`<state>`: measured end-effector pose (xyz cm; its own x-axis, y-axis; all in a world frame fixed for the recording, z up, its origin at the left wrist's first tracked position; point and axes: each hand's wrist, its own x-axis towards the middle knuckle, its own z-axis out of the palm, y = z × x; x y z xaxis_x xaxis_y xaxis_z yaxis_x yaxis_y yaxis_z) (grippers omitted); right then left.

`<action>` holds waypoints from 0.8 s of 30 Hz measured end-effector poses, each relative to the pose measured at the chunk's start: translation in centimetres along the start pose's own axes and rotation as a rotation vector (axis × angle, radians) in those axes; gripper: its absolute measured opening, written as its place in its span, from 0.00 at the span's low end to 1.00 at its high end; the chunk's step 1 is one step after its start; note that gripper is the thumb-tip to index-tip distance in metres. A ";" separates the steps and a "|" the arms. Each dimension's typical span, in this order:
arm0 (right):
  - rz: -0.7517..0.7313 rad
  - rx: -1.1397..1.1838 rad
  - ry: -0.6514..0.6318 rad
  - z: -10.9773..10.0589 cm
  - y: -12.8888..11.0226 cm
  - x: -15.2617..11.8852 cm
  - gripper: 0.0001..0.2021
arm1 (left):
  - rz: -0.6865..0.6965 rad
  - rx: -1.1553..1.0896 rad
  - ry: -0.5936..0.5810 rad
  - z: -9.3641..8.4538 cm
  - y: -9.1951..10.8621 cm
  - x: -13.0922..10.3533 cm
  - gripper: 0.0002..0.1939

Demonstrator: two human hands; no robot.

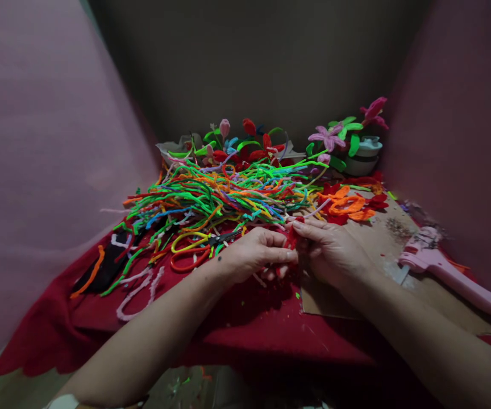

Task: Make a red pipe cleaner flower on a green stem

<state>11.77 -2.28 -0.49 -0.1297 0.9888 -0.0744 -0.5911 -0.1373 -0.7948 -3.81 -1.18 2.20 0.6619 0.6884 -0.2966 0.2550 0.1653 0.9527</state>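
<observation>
Countless bright pipe cleaners (228,190) heap the bench (245,335) beyond both hands, scissors (211,244) beside them; the left fingers (266,255) and right fingers (303,238) pinch a red piece (293,236) (partly hidden) between them.

Two hands (256,250), one pair of scissors (205,249), one pink glue gun (454,275) and one tablecloth (271,335) show.

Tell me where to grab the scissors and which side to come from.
I'd take the scissors by the yellow and red loops, coming in from the left. The loops face that way, and the dark blades point right, toward the left hand, with fuzzy craft stems crowded just beyond.
</observation>
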 end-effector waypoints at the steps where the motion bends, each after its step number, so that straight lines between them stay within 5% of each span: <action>1: -0.003 -0.004 0.002 -0.1 0.0 0.1 0.03 | -0.015 -0.008 -0.009 -0.1 0.0 0.1 0.12; 24: 0.001 -0.044 0.035 -0.1 -0.4 -0.1 0.05 | -0.087 -0.198 -0.088 -0.5 -0.4 0.4 0.08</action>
<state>12.07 -2.35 -0.25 -0.1018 0.9902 -0.0956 -0.5555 -0.1363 -0.8203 -3.96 -0.64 1.76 0.7043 0.6029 -0.3748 0.1767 0.3625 0.9151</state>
